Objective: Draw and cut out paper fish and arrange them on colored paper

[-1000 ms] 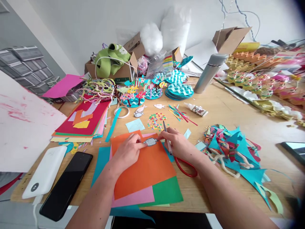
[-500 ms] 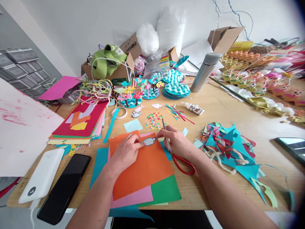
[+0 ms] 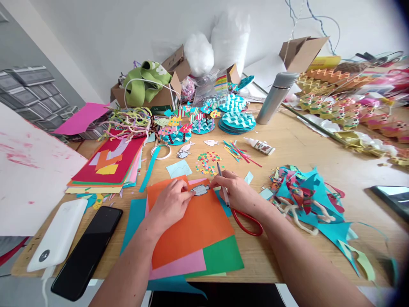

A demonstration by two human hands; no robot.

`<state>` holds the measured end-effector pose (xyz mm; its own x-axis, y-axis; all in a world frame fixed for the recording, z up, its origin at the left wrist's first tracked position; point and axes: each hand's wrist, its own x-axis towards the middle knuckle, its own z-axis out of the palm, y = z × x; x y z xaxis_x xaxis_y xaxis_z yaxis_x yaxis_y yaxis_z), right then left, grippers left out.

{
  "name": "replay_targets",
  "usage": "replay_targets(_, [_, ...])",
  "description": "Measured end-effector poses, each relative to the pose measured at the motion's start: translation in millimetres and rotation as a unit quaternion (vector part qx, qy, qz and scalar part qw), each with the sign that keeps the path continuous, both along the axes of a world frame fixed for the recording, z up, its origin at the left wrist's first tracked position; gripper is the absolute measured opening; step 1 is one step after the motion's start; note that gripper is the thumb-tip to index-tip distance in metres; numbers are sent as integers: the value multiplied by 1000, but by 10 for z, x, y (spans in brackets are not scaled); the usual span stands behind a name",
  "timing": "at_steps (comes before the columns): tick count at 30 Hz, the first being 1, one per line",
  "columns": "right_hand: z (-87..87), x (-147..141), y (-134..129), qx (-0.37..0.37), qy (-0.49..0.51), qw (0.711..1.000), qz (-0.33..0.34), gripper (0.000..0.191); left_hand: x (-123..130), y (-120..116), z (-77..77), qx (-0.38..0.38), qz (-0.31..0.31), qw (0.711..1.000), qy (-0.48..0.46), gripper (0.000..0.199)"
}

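Observation:
A small pale fish cutout (image 3: 200, 190) with a dark outline lies on the top orange sheet (image 3: 194, 232). My left hand (image 3: 172, 198) rests on that sheet with bent fingers, thumb and fingertips pinning the fish's left end. In my right hand (image 3: 234, 187) is a grey pen (image 3: 225, 194), held slanting, its dark end pointing away from me. The right fingertips meet the fish's tail end. Red-handled scissors (image 3: 248, 226) lie under my right wrist, blades hidden. Pink (image 3: 182, 266), green (image 3: 222, 256) and blue (image 3: 136, 221) sheets stick out beneath the orange one.
Beyond my hands are confetti dots (image 3: 207, 162), paper strips (image 3: 239, 151), a glue bottle (image 3: 260, 146) and finished fish decorations (image 3: 179, 128). A scrap heap (image 3: 306, 196) is on the right, near a steel flask (image 3: 277, 98). Leftward lie a phone (image 3: 87, 251), power bank (image 3: 57, 234) and coloured paper (image 3: 86, 170).
The view has shifted very slightly. Both hands stay at the fish cutout, with the right fingers moved a little at its tail end.

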<state>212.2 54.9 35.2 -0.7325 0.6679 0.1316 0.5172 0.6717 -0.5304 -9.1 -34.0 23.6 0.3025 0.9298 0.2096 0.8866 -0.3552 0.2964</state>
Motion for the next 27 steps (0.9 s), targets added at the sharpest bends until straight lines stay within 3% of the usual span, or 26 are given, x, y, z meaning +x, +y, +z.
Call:
replay_targets(6, [-3, -5, -6, -2, 4, 1000, -2, 37, 42, 21, 13, 12, 5, 1000, 1, 12])
replay_targets(22, [-9, -5, -15, 3, 13, 1000, 2, 36, 91, 49, -38, 49, 12, 999, -6, 14])
replay_targets(27, [17, 4, -21, -5, 35, 999, -25, 40, 103, 57, -82, 53, 23, 998, 1, 16])
